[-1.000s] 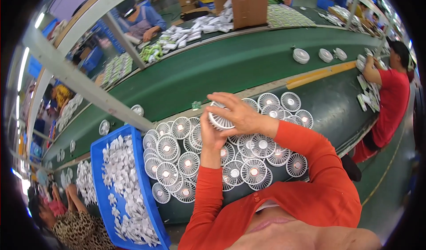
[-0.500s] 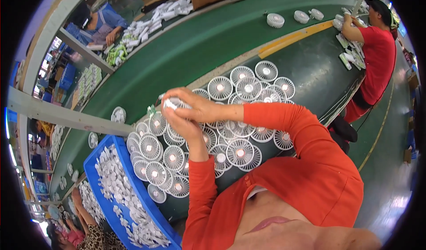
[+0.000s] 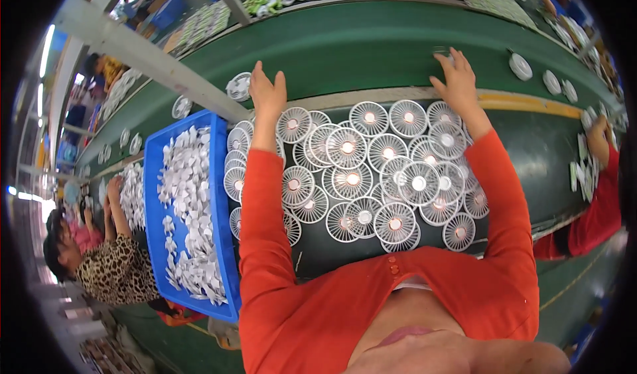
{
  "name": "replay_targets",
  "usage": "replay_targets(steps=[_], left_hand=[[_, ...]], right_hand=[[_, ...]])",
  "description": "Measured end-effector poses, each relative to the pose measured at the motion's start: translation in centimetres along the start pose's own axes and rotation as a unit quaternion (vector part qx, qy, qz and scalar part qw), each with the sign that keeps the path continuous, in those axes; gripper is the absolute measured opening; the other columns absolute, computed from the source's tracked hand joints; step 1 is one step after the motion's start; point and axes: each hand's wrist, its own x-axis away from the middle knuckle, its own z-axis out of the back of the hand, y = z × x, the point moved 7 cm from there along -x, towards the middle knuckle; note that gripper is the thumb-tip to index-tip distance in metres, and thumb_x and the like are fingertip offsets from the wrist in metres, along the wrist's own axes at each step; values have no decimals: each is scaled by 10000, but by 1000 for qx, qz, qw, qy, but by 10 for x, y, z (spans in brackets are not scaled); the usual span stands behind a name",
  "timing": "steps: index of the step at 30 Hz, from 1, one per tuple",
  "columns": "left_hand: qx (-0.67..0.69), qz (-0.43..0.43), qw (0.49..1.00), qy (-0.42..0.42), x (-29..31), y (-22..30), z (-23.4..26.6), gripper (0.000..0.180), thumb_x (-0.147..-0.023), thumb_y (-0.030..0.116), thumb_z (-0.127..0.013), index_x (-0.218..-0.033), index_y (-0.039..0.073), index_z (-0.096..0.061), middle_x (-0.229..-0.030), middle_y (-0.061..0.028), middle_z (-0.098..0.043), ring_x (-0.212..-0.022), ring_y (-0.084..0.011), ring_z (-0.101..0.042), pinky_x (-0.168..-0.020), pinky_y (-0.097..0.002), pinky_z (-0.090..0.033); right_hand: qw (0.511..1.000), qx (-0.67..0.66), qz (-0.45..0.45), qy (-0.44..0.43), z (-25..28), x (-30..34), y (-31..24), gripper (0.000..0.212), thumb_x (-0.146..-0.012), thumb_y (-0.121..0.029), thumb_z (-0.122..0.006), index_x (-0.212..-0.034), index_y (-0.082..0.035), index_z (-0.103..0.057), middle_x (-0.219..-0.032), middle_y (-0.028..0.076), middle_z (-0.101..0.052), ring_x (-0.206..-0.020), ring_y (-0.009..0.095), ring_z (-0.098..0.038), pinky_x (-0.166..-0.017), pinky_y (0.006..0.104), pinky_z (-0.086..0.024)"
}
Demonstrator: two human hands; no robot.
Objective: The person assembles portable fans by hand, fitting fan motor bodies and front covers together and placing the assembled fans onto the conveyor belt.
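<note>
My left hand (image 3: 269, 98) is over the near edge of the green conveyor belt, its fingers stretched out and holding nothing. Just left of its fingers lies a round white fan head (image 3: 238, 86) on the belt. Farther right, my right hand (image 3: 459, 85) reaches over the belt with fingers apart. A blurred pale thing (image 3: 440, 51) shows at its fingertips; I cannot tell what it is or whether they touch it. Between my forearms, many round white fan grilles (image 3: 346, 147) with bright centres lie in overlapping piles on the dark green worktop.
A blue bin (image 3: 219, 201) of small white plastic pieces stands left of the grilles. The conveyor belt (image 3: 358, 52) runs across behind, with more fan heads (image 3: 520, 66) at right. A slanting post (image 3: 152, 52) is at left. Co-workers sit left and right, one in leopard print (image 3: 116, 271).
My hands were together around a white fan part; now they are apart, the right one far to the right over the belt. The view has swung left.
</note>
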Motion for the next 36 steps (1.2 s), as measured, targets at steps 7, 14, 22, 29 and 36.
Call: replay_targets(steps=[7,14,22,29,36], left_hand=[[-210,265,941,-13,-46,-110,-7,659,-859,189,-624,-1427,46,-324,-1447,-236,-325,-1291,-447,-361,-1086,-494,-323],[-135,171,976,24,-28,-100,-17,370,-777,3,-602,-1146,-5,-561,-1221,-284,-496,-1024,-419,-577,-917,-430,-473],[-83,81,992,-48,-21,-41,-32,176,-891,157,-551,-1001,29,-502,-922,-245,-662,-886,-427,-641,-763,-517,-490],[399,76,914,-2,56,66,-60,185,-926,166,-599,-1021,10,-627,-852,-37,-641,-784,-107,-564,-717,-273,-463],[784,225,557,-157,127,140,-75,324,-1018,327,-415,-1186,71,-521,-1128,-63,-598,-1034,-177,-612,-861,-334,-527]], right_hand=[[895,-285,145,-312,-8,50,-76,772,-679,-177,-805,-1373,-140,-469,-1451,229,-373,-1351,410,-344,-1113,459,-315],[902,-253,146,-318,-13,58,-85,820,-637,-157,-820,-1369,-122,-453,-1448,249,-360,-1331,419,-359,-1098,475,-327],[908,-318,79,-263,21,37,-86,807,-664,-128,-808,-1386,-158,-449,-1415,219,-389,-1302,395,-389,-1080,443,-361],[931,-333,134,-69,76,16,-141,839,-595,-204,-868,-1349,-181,-503,-1328,188,-422,-1190,389,-438,-999,454,-418],[925,-306,217,-61,78,30,-171,847,-543,-224,-882,-1316,-180,-537,-1340,161,-404,-1210,383,-426,-998,478,-413]])
